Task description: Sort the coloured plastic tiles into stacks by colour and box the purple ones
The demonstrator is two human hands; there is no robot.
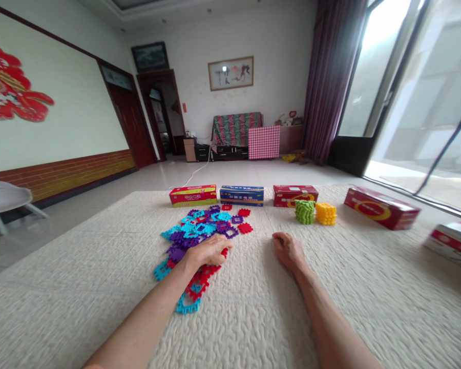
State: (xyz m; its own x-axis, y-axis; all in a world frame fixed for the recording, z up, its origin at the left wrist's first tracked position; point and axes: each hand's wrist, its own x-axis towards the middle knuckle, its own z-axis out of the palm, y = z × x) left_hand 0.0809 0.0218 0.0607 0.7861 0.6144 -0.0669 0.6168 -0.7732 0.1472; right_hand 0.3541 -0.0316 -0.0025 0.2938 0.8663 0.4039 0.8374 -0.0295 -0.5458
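Note:
A heap of plastic interlocking tiles in cyan [188, 302], purple [176, 253] and red [245, 228] is spread over the left-middle of the quilted cover. My left hand [211, 249] reaches over its right side, fingers bent, with a red tile [225, 252] between finger and thumb. Some tiles are hidden under that hand and forearm. My right hand [289, 250] rests on the cover to the right of the heap, its fingers curled in and nothing visible in them. Beyond it stand a green block of stacked tiles [305, 212] and a yellow block [326, 213], side by side.
Along the far edge of the cover [246, 318] stand a red-yellow box [193, 196], a blue box [242, 196] and a red box [295, 195]. Farther right are another red box [380, 207] and a white-red box [453, 243]. A white chair [7, 197] is at left.

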